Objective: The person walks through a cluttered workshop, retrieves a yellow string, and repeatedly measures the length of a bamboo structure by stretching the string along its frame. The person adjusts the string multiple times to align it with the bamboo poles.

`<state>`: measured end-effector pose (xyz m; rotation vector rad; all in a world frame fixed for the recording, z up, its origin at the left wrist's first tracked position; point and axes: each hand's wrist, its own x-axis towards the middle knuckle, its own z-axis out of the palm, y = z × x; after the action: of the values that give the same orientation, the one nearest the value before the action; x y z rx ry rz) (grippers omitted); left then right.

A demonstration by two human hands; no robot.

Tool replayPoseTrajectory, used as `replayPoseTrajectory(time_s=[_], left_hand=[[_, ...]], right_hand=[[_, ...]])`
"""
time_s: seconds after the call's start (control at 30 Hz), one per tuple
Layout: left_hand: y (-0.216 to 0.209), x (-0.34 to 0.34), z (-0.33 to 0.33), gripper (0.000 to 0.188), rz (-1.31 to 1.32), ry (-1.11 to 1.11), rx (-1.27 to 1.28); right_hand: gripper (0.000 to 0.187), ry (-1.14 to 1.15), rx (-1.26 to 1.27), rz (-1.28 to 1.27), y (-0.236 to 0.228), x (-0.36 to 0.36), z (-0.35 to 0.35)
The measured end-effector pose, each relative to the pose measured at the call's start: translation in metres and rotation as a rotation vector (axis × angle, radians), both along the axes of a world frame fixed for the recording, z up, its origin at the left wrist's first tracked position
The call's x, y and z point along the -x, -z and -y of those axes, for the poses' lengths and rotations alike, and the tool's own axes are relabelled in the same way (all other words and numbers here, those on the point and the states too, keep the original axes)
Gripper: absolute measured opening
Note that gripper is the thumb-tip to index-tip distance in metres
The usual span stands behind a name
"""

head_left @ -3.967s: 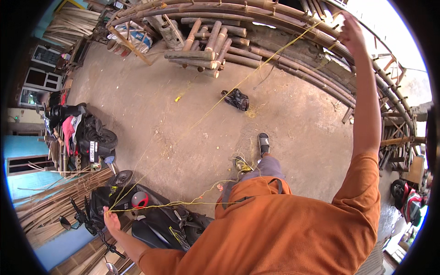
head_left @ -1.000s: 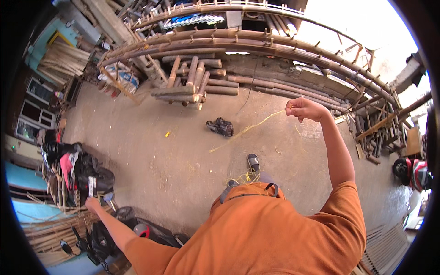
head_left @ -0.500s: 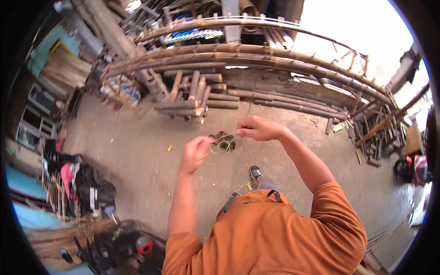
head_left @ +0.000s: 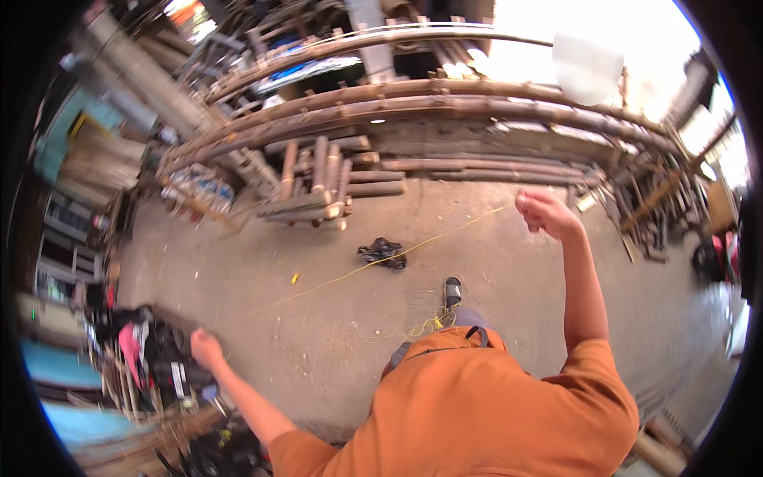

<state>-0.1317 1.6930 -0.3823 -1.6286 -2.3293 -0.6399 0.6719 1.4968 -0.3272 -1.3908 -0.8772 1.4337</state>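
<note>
A thin yellow string (head_left: 435, 237) runs in a long slanting line between my two hands. Its upper end meets the closed fingers of my right hand (head_left: 540, 213), raised out to the right. Far out to the lower left, my left hand (head_left: 207, 347) is closed where the line fades toward it; the fingers are small and a little blurred. Below the string, a crumpled black plastic bag (head_left: 383, 253) lies on the floor. More yellow string is tangled (head_left: 431, 323) beside my sandalled foot (head_left: 453, 291).
Ahead stand stacked bamboo or wood poles (head_left: 330, 179) beneath long horizontal bamboo rails (head_left: 429, 107). Parked motorbikes (head_left: 171, 350) are at left, close to my left hand. Wood offcuts (head_left: 648, 211) lean at right. A small yellow scrap (head_left: 295, 278) is on the concrete floor.
My hands have swung from close together to wide apart, left hand down and left, right hand out right. The looped string between them has stretched into a nearly straight line.
</note>
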Motion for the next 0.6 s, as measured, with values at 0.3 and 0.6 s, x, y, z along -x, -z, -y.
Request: replayPoseTrajectory(time_s=[0.3, 0.6], left_hand=[[0.003, -0.437, -0.015, 0.044, 1.227, 1.21, 0.499], [0.026, -0.501, -0.047, 0.027, 1.103, 0.988, 0.54]], right_hand=[[0.03, -0.64, -0.368, 0.548, 0.052, 0.129, -0.17], [0.025, -0.58, -0.259, 0.568, 0.045, 0.059, -0.242]])
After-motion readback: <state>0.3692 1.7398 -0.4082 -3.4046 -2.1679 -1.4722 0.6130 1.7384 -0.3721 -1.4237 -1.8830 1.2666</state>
